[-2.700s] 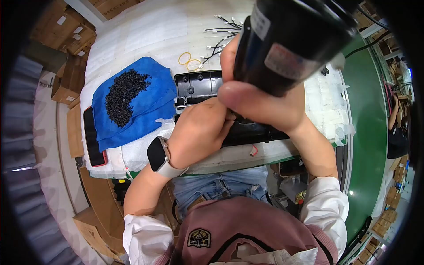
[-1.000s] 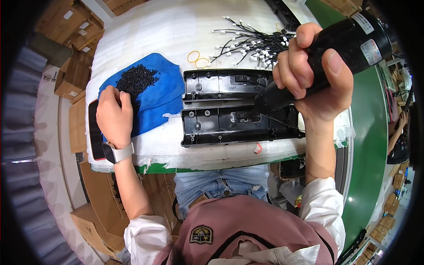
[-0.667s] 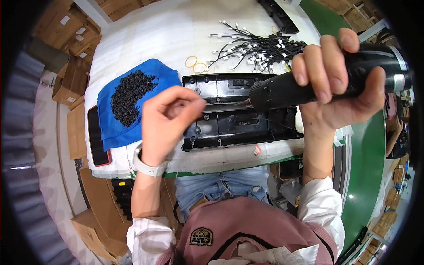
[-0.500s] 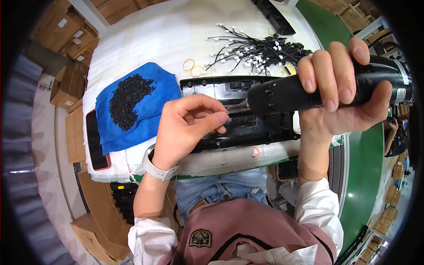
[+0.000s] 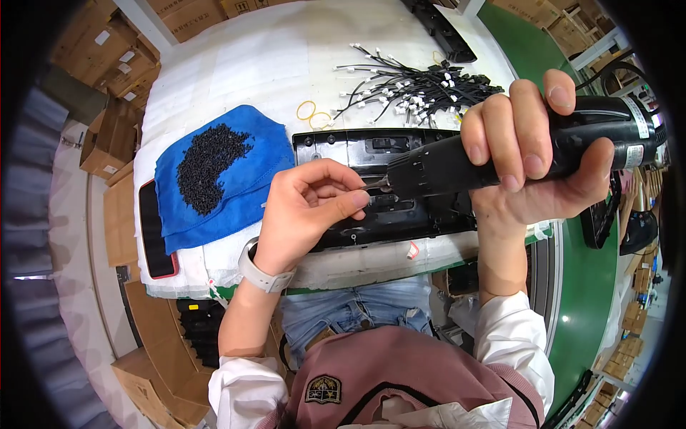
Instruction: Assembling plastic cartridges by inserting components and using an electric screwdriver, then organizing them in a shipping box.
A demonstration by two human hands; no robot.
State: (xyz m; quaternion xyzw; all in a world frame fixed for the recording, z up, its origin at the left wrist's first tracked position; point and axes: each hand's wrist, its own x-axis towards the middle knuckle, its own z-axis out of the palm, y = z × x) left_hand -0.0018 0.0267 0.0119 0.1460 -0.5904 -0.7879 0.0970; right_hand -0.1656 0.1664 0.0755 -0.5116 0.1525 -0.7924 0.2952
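Note:
In my right hand (image 5: 522, 154) is a black electric screwdriver (image 5: 443, 168), held level with its nose pointing left and my fingers wrapped over its body. The metal bit (image 5: 379, 185) meets the fingertips of my left hand (image 5: 318, 196), whose thumb and index finger are pinched together. What sits between them is too small to make out. Beneath both hands lies a long black plastic housing (image 5: 421, 222), partly covered by the tool and hands. Left of it, a pile of tiny black screws (image 5: 204, 168) rests on a folded blue cloth (image 5: 254, 136).
Behind the housing lies a bundle of black cables (image 5: 421, 86) with white connectors, near yellow rubber bands (image 5: 306, 110). A second black plastic part (image 5: 443, 32) is at the far edge. A phone (image 5: 156, 229) lies beside the cloth. Cardboard boxes (image 5: 114, 143) stand left of the table.
The screwdriver has shifted left and slightly down, its bit coming up to my left fingertips. My left hand has moved only slightly and stays pinched. At right, a person in the background has moved.

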